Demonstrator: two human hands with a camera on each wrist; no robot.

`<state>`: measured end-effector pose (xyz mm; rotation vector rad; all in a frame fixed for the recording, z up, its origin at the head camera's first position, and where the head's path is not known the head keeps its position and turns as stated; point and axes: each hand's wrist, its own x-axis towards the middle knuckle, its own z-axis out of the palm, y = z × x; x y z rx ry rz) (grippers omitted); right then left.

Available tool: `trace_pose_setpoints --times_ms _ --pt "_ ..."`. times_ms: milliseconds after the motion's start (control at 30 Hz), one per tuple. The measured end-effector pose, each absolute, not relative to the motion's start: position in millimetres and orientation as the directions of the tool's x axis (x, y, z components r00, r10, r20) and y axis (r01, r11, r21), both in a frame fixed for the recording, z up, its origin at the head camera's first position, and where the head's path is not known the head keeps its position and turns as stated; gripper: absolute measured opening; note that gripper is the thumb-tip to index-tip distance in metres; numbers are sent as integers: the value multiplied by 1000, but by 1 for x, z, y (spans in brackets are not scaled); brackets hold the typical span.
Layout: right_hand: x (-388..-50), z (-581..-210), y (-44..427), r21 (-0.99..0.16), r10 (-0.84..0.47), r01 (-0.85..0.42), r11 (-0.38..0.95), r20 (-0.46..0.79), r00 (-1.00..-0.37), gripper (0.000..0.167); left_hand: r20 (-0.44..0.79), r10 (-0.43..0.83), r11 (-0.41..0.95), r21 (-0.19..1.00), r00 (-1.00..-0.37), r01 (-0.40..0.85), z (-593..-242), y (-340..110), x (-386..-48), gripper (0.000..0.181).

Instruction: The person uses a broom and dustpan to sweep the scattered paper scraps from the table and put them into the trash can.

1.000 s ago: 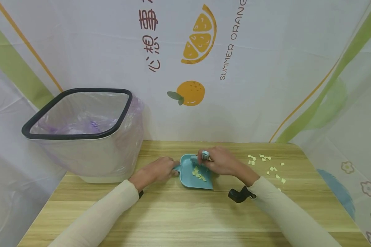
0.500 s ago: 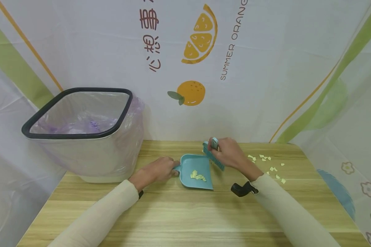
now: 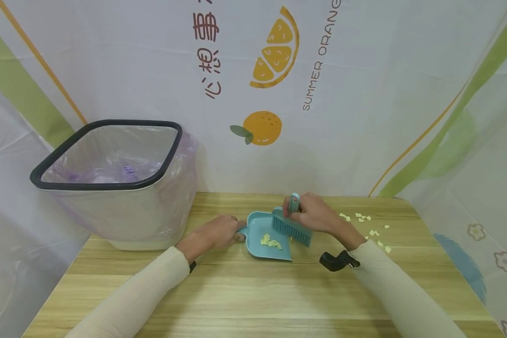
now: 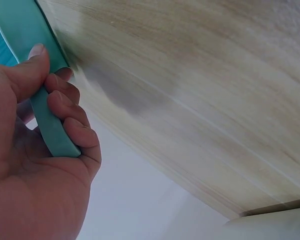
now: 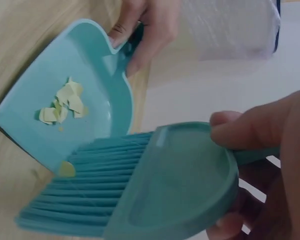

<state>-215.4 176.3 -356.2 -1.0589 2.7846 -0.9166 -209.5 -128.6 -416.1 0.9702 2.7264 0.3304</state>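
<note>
A teal dustpan (image 3: 259, 225) lies on the wooden table, its handle gripped by my left hand (image 3: 219, 231). In the left wrist view, fingers and thumb wrap the dustpan handle (image 4: 55, 127). My right hand (image 3: 314, 213) holds a small teal hand brush (image 3: 291, 227) by its handle, bristles slanting at the dustpan's open right edge. Pale yellow paper scraps (image 5: 65, 102) lie in a small heap inside the dustpan. One yellowish scrap (image 5: 67, 169) shows at the pan's lip beside the bristles in the right wrist view.
A white bin (image 3: 126, 211) with a black rim and a purplish liner stands at the left. More paper scraps (image 3: 372, 232) lie scattered on the table (image 3: 245, 300) at the right. A printed white curtain (image 3: 342, 155) hangs behind.
My right hand lifted the brush off the dustpan, moved it right past the lip, then brought it slightly back left and down to the edge. My left hand and the dustpan stayed put.
</note>
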Motion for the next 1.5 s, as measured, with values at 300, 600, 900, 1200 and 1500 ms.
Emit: trace_pose_setpoints --times_ms 300,600,900,1200,1500 --pt "-216 -354 184 -463 -505 -565 683 260 -823 19 -132 643 754 280 -754 594 -417 -129 -208 34" --pt "-219 -364 183 -429 -486 -550 716 260 -835 18 -125 649 747 293 -751 597 -418 -132 -204 35" --pt "-211 -371 174 -438 -563 -605 665 239 -791 17 -116 664 734 290 -739 614 -421 -132 -205 33" --pt "-205 -363 174 -490 -601 -623 609 228 -766 15 -118 658 739 291 -744 608 -417 -131 -205 33" --pt "-203 -358 180 -496 -540 -594 634 265 -799 15 -110 658 737 298 -745 607 -415 -132 -204 31"
